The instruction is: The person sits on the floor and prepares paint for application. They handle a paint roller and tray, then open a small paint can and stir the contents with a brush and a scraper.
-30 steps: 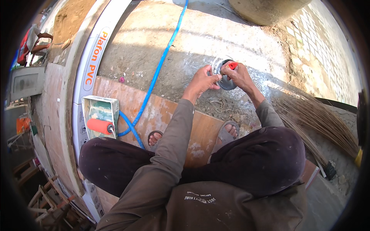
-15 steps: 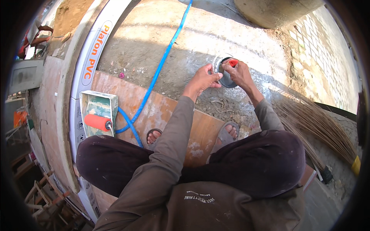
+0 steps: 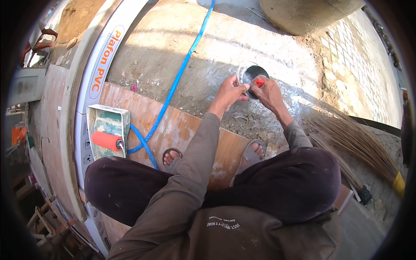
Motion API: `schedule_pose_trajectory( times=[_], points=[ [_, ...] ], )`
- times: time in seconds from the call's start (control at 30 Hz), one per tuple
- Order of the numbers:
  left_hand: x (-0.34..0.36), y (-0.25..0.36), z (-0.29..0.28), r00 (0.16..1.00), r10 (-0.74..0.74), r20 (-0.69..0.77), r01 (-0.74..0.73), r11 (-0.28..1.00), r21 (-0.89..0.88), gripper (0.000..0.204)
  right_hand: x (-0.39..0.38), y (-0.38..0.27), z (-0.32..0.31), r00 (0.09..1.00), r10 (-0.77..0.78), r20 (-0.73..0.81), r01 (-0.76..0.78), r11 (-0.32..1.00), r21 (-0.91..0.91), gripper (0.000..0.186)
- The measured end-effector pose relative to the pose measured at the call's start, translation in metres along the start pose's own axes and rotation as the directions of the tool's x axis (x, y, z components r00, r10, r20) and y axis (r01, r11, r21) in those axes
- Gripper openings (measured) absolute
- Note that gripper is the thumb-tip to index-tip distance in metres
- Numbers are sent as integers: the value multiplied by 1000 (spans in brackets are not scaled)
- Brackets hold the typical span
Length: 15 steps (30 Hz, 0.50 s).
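An open round can [image 3: 256,72] with a dark grey inside and a pale, smeared rim stands on the dirt ground ahead of me. My left hand [image 3: 229,94] grips the can at its left and near side, thumb over the rim. My right hand [image 3: 271,95] is closed around a tool with a red handle [image 3: 259,82], at the near right edge of the can. The tool's working end is hidden, so its kind cannot be made out.
At the left, a paint tray [image 3: 109,119] holds an orange-red roller [image 3: 106,141]. A blue hose [image 3: 177,81] crosses the ground and a brown board [image 3: 184,125] under my feet. Stick brooms [image 3: 351,136] lie right. A large round concrete container [image 3: 303,17] stands far right. Another person [image 3: 38,43] is far left.
My right hand with the red handle has moved slightly down, from the can's upper rim toward its near right edge, showing more of the inside. The left hand keeps its grip.
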<state>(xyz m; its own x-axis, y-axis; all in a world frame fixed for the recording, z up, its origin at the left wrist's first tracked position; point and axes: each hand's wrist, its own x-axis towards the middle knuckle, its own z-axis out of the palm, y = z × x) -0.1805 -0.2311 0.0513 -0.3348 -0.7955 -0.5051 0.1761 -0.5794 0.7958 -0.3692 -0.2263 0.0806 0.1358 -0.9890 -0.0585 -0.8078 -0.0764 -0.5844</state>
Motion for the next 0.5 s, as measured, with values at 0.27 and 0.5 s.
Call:
schedule_pose_trajectory(
  times=[0.27, 0.5],
  points=[
    [-3, 6, 11, 997, 56, -45, -56, 998, -12, 27, 13, 11, 4, 993, 41, -110, -7, 955, 295, 22],
    [-2, -11, 19, 987, 131, -93, -135, 990, -44, 29, 3, 5, -23, 998, 55, 36, -60, 986, 157, 32]
  ],
)
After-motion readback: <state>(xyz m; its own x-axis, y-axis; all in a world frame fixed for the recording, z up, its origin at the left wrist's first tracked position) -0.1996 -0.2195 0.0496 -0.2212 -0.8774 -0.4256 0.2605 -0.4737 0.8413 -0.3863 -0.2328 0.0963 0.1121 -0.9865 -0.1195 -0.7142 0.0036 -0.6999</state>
